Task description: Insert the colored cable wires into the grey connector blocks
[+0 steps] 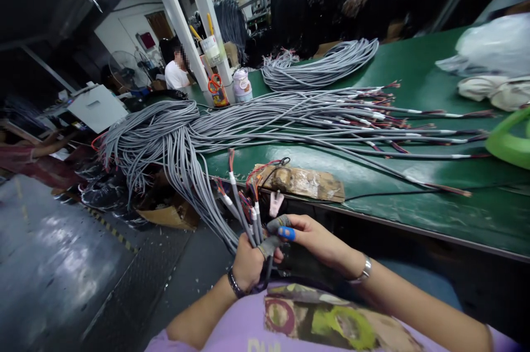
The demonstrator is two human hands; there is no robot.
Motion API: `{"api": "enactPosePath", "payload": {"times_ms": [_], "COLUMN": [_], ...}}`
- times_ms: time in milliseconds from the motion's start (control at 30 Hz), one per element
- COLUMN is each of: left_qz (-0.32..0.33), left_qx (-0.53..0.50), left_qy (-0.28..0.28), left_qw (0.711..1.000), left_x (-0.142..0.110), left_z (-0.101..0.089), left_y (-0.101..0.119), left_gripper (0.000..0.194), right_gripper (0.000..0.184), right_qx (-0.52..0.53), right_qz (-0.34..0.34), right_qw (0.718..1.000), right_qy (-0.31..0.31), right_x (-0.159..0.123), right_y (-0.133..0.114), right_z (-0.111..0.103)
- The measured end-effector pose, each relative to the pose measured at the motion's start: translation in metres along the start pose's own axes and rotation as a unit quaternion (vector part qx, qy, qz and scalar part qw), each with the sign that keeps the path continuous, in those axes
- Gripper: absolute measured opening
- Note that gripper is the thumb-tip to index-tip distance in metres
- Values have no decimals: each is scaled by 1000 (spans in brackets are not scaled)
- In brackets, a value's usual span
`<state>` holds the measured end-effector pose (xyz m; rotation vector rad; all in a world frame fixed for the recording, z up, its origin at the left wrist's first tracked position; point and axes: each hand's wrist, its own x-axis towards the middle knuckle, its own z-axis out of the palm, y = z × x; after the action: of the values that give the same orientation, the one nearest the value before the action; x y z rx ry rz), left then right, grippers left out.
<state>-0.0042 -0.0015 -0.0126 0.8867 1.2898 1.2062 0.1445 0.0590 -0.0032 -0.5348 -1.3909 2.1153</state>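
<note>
My left hand point(248, 264) is closed around a small bundle of grey cables point(245, 220), their stripped ends and coloured wires pointing up. Beside it, my right hand point(306, 235) has its thumb and fingers pinched together near the left thumb; what lies between them, if anything, is hidden. Grey covers wrap some fingertips, and blue tape point(286, 233) circles a finger of the right hand. Just beyond the hands, a worn wooden block point(318, 185) with thin wires and a pale pink clip point(276, 204) sits at the table's edge.
Long grey cables point(248, 117) lie across the green table point(414, 219), some draping over its left end. Behind them is a coiled bundle point(323, 65). A green handle-like object point(507, 139) and plastic bags point(492, 43) are at right. A cardboard box point(169, 214) stands below; people sit farther left.
</note>
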Motion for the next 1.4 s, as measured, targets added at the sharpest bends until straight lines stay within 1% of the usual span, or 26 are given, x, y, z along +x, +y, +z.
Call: {"api": "enactPosePath", "payload": {"times_ms": [100, 200, 300, 400, 433, 500, 600, 700, 867, 933, 967, 1000, 1100, 1133, 1167, 1300, 1400], "left_qz": [20, 22, 8, -12, -12, 1, 32, 52, 42, 37, 35, 32, 19, 14, 10, 12, 19], "left_qx": [-25, -31, -7, 46, 60, 74, 50, -3, -99, -111, -102, -82, 1, 18, 23, -36, -77], "left_qy": [26, 32, 2, -47, -56, -56, -21, 36, 106, 116, 103, 76, -22, -37, -35, 44, 87], "left_qw": [999, 999, 1000, 998, 997, 996, 998, 998, 989, 986, 989, 993, 1000, 999, 999, 998, 993], "left_x": [1, 2, 1, -3, -4, -6, -7, -5, -1, -1, -2, -2, -5, -6, -7, -7, -4], "left_z": [2, 3, 1, -3, -4, -7, -12, -14, -13, -13, -14, -15, -18, -19, -19, -19, -17], "left_y": [0, -1, 0, 1, 1, -2, -9, -14, -13, -11, -11, -11, -11, -12, -12, -14, -12], "left_gripper": [32, 32, 31, 30, 29, 28, 28, 29, 25, 25, 25, 25, 26, 27, 27, 28, 30], "right_gripper": [31, 29, 28, 30, 31, 33, 35, 35, 38, 38, 37, 36, 35, 35, 35, 35, 39], "right_qx": [18, 38, 51, 33, 22, 7, 3, 3, -3, 4, 10, 17, 26, 25, 25, 45, 12], "right_qz": [-4, -15, -22, 1, 9, 17, 23, 23, 16, 15, 14, 15, 31, 36, 37, 24, 19], "right_qw": [1000, 997, 996, 997, 997, 997, 997, 995, 993, 993, 993, 993, 994, 993, 993, 991, 989], "right_qy": [21, 59, 70, 76, 78, 75, 70, 92, 117, 119, 116, 113, 104, 106, 110, 120, 145], "right_x": [-4, -5, -3, 1, 3, 6, 11, 13, 14, 15, 16, 17, 20, 20, 20, 18, 13], "right_y": [6, 15, 20, 22, 22, 22, 23, 22, 21, 20, 20, 21, 23, 24, 25, 26, 26], "right_z": [-2, 1, 7, 11, 12, 13, 15, 16, 19, 21, 23, 24, 29, 30, 31, 31, 27]}}
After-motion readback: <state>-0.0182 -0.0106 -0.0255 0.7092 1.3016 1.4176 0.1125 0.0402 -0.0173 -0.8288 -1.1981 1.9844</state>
